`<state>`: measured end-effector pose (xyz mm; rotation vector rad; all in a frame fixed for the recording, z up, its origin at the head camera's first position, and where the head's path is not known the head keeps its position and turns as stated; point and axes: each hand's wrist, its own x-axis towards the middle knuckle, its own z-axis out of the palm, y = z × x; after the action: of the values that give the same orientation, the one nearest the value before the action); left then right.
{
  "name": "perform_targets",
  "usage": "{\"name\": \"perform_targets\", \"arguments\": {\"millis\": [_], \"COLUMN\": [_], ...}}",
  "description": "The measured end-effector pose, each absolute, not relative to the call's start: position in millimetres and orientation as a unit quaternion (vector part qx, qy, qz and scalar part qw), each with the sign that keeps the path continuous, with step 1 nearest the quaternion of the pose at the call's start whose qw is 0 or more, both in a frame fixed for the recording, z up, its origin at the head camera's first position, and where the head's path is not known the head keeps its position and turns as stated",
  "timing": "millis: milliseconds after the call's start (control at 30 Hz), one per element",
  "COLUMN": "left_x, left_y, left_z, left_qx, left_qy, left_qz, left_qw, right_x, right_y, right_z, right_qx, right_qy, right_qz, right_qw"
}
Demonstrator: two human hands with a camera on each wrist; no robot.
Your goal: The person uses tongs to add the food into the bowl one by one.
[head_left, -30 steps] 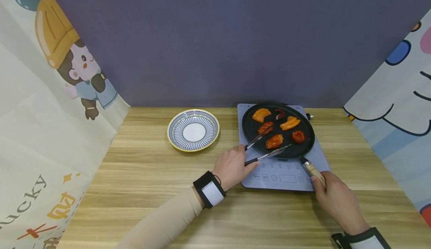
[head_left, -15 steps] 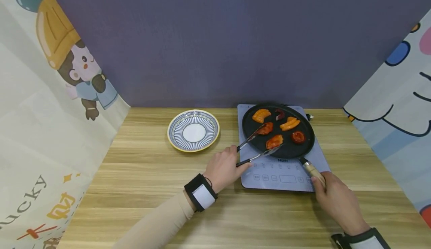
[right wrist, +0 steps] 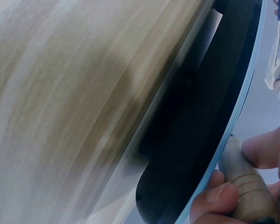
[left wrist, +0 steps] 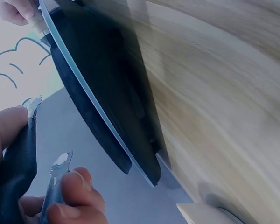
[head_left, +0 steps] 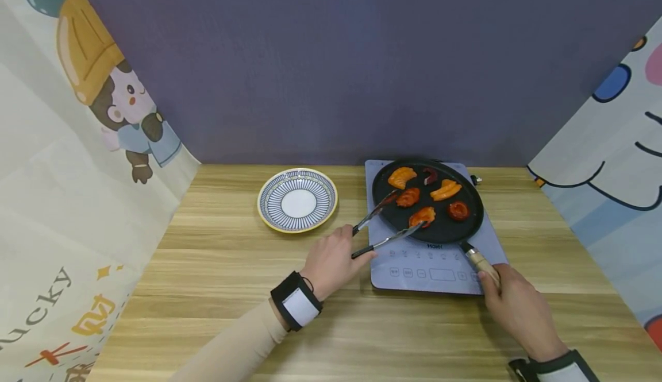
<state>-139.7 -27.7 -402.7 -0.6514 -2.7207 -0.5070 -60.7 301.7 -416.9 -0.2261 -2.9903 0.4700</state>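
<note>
My left hand (head_left: 331,261) holds metal tongs (head_left: 395,236) by their black grips. The tongs' arms are spread apart, and their tips reach over the left part of a black frying pan (head_left: 450,231). One tip overlaps a glossy reddish-orange food piece (head_left: 421,216); the other is beside a darker red piece (head_left: 408,197). Nothing shows clamped between the tips. In the left wrist view, fingers and thumb are on separate tong arms. My right hand (head_left: 522,307) grips the pan's wooden handle (head_left: 483,264), also seen close up in the right wrist view (right wrist: 245,184).
The pan sits on a pale induction cooktop (head_left: 439,273). It also bears two orange pieces, a round red piece (head_left: 458,211) and a small dark red curl (head_left: 430,176). A blue-patterned plate (head_left: 298,203) stands left on the wooden table (head_left: 217,255), before a dark wall (head_left: 336,72).
My left hand has drawn back to the left and slightly down with the tongs, whose tips have shifted left across the pan. The right hand and the pan stay in place.
</note>
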Motion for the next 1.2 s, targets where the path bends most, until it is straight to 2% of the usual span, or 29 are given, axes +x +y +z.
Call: {"name": "perform_targets", "arguments": {"millis": [1200], "left_x": [-123], "left_y": [-80], "left_z": [-412], "left_qx": [-0.163], "left_qy": [-0.952], "left_qz": [-0.21], "left_qw": [0.15], "right_x": [-60], "right_y": [304], "right_z": [-414], "right_qx": [-0.068], "right_qy": [-0.984], "right_qz": [0.157], "right_qw": [0.044]}}
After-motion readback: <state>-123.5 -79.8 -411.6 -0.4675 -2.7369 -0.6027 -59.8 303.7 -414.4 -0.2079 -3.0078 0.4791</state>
